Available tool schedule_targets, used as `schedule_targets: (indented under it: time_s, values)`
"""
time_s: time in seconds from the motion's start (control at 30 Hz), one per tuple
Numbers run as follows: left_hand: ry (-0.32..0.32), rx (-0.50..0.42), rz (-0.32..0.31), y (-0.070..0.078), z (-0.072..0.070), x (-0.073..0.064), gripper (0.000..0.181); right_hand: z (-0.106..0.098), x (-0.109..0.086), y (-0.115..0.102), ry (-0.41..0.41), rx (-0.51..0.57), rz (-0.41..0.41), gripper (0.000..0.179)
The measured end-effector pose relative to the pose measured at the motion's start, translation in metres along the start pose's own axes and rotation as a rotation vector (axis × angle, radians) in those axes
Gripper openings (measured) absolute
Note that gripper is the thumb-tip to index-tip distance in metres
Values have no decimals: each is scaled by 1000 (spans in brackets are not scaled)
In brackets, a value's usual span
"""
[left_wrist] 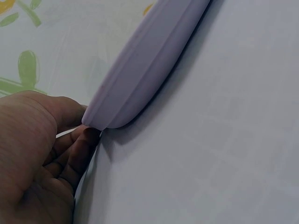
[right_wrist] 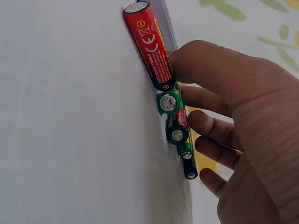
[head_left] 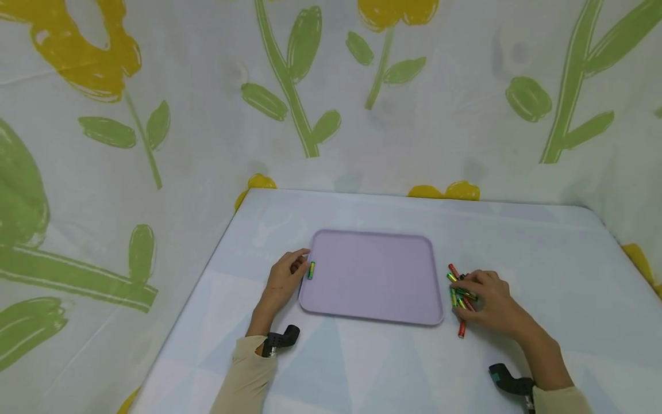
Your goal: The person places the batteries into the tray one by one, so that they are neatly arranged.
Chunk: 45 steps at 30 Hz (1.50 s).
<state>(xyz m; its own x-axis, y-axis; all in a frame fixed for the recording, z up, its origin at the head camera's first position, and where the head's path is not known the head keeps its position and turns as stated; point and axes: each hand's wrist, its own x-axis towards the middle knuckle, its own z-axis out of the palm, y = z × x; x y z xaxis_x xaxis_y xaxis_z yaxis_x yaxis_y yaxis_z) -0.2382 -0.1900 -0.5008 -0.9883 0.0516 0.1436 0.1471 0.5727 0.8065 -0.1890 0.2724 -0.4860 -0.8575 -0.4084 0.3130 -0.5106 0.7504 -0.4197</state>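
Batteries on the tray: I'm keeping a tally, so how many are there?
1: a green battery at the left edge of the tray, beside the left hand. The other visible batteries lie off it, by the right hand.

1. Plain lilac rectangular tray (head_left: pixel 372 282) between the left hand (head_left: pixel 283 279) and right hand (head_left: pixel 491 302).
2. Green-and-yellow cylindrical battery (head_left: pixel 311 270) beside the left hand.
3. Red cylindrical battery (right_wrist: pixel 149 46), printed white and yellow, and green cylindrical batteries (head_left: pixel 453 297) by the right hand.
4. White counter (head_left: pixel 362 368) with pale blue triangles beneath the hands.
5. White cloth backdrop (head_left: pixel 207 144) beyond the hands with yellow flowers (head_left: pixel 398 8) and green leaves (head_left: pixel 305 43).
6. Beige fabric sleeves (head_left: pixel 245 374) behind the hands.
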Motion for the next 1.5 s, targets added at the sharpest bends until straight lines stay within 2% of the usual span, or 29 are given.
schedule_targets:
  time_s: [0.17, 0.53, 0.73, 1.07, 1.3, 1.5]
  values:
    - [-10, 6, 1, 4, -2, 1, 34, 0, 1, -2, 82, 4, -29, 46]
    - [1, 1, 25, 9, -4, 5, 33, -2, 10, -12, 190, 62, 10, 45]
    - [19, 8, 22, 7, -3, 5, 33, -2, 16, -19, 186, 89, 52, 45]
    - [9, -2, 13, -1, 5, -10, 33, 11, 12, -27, 153, 152, 61, 40]
    - [25, -14, 52, 1, 3, -9, 32, 15, 23, -33, 189, 158, 2, 42]
    - [28, -3, 39, 0, 3, -8, 32, 20, 32, -40, 218, 163, -59, 43]
